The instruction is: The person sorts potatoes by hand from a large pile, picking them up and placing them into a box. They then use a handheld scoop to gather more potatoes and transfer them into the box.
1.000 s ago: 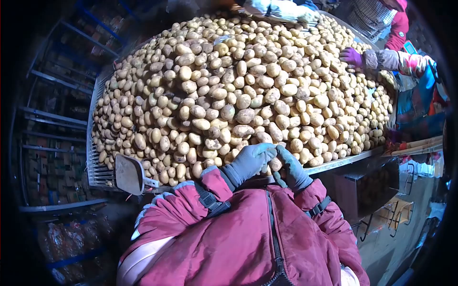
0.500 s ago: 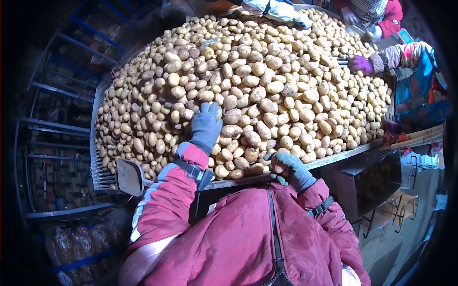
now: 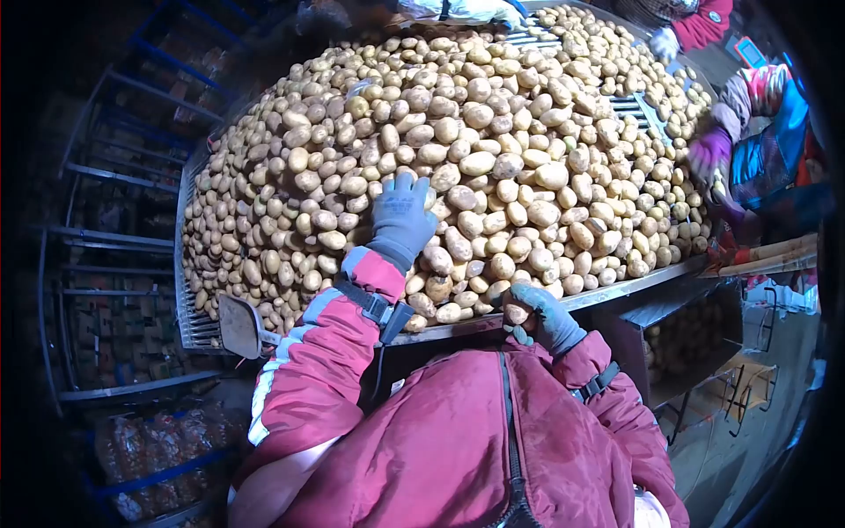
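A large heap of potatoes (image 3: pixel 493 167) covers a wide metal tray (image 3: pixel 634 289) in front of me. My left hand (image 3: pixel 403 218), in a grey-blue glove, rests palm down on the heap with its fingers spread a little over the potatoes; what lies under the palm is hidden. At the tray's near edge, my right hand (image 3: pixel 544 315), in a similar glove, is curled round a potato (image 3: pixel 517 312), which shows between thumb and fingers.
A metal scoop (image 3: pixel 239 326) lies at the tray's near left corner. Co-workers' gloved hands (image 3: pixel 709 157) are at the right and far edges. Below the right edge stands a box with potatoes (image 3: pixel 682 343). Metal racks (image 3: pixel 123 176) stand at left.
My left hand has shifted slightly right over the heap. My right hand keeps its potato. At the right, a co-worker's hand has moved nearer the edge, and more tray slats show.
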A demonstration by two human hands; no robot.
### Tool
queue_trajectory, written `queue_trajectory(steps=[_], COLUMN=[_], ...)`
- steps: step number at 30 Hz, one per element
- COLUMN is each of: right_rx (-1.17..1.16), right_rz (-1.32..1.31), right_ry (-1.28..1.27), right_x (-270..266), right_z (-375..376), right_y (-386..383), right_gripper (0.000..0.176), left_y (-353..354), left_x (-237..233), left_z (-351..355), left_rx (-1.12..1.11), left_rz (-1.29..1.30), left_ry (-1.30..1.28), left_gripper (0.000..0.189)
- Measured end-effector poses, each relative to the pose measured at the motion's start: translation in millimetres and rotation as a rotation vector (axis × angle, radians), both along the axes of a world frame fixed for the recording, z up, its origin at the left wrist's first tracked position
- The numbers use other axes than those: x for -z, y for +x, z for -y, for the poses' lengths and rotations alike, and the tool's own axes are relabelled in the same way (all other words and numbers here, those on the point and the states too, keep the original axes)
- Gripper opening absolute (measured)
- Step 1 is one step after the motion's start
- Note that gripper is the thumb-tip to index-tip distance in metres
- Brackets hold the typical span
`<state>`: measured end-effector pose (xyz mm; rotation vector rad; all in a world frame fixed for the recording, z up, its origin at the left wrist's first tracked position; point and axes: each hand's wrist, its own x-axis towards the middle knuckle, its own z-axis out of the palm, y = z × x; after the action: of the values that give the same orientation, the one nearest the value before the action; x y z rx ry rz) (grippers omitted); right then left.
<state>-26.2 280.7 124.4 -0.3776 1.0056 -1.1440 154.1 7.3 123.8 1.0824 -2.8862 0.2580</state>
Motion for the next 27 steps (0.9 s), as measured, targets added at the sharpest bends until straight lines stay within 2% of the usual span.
queue_trajectory(steps=[3,4,5,7,8,11,13,16,17,18,19,20,22,23,24,25,27], right_rx=[0.013,0.019,0.028,0.053,0.051,0.058,0.031,0.075,0.040,0.005,0.115,0.155,0.177,0.258,0.273,0.287,0.261], right_rz=[0.042,0.047,0.080,0.145,0.169,0.169,0.073,0.076,0.189,0.300,0.386,0.450,0.543,0.532,0.615,0.697,0.774], right_ry=[0.053,0.048,0.056,0.071,0.073,0.048,-0.074,-0.145,-0.082,-0.014,0.138,0.146,0.161,0.192,0.161,0.128,0.079], right_x=[14.5,21.1,28.9,39.4,38.7,54.4,50.3,34.2,31.5,29.4,26.9,27.5,45.0,45.0,46.4,48.8,52.9], right_z=[-8.5,-10.4,-12.7,-17.9,-20.0,-28.1,-26.4,-18.0,-12.1,-10.9,-13.4,-14.6,-13.6,-11.5,-10.0,-9.9,-15.8], right_y=[-17.2,-23.2,-28.9,-41.9,-48.2,-70.1,-86.8,-106.5,-115.3,-119.0,-116.5,-116.9,-123.7,-122.6,-124.6,-128.4,-135.8], right_gripper=[0.038,0.038,0.038,0.039,0.040,0.042,0.045,0.046,0.049,0.052,0.058,0.061,0.067,0.070,0.072,0.073,0.072], left_y=[-9.0,-23.3,-34.8,15.7,9.9,38.4,34.3,20.0,11.0,-19.0,-37.6,3.5,29.7,36.1,-21.7,-24.4,36.4], left_x=[1.8,-18.2,-39.6,37.7,12.5,39.1,40.0,36.9,34.1,4.0,-10.0,37.5,74.2,88.4,9.9,7.1,87.5], left_z=[-0.2,-4.7,-13.5,22.8,14.9,18.6,16.8,21.3,22.9,13.1,6.7,30.0,46.6,52.4,13.9,17.7,65.9], left_rx=[-0.067,-0.010,-0.139,-0.008,-0.030,-0.006,0.006,-0.223,-0.224,-0.346,-0.469,-0.384,-0.369,-0.348,-0.529,-0.567,-0.430], left_rz=[0.137,0.175,0.266,0.026,0.041,0.169,0.243,0.274,0.278,0.265,0.252,0.294,0.212,0.176,-0.090,-0.086,0.016], left_ry=[0.066,-0.051,0.114,0.127,0.225,0.137,0.063,0.176,0.183,0.291,0.402,0.375,0.354,0.347,0.520,0.562,0.503], left_gripper=[0.057,0.057,0.057,0.060,0.063,0.068,0.071,0.076,0.076,0.077,0.077,0.076,0.076,0.076,0.077,0.078,0.078])
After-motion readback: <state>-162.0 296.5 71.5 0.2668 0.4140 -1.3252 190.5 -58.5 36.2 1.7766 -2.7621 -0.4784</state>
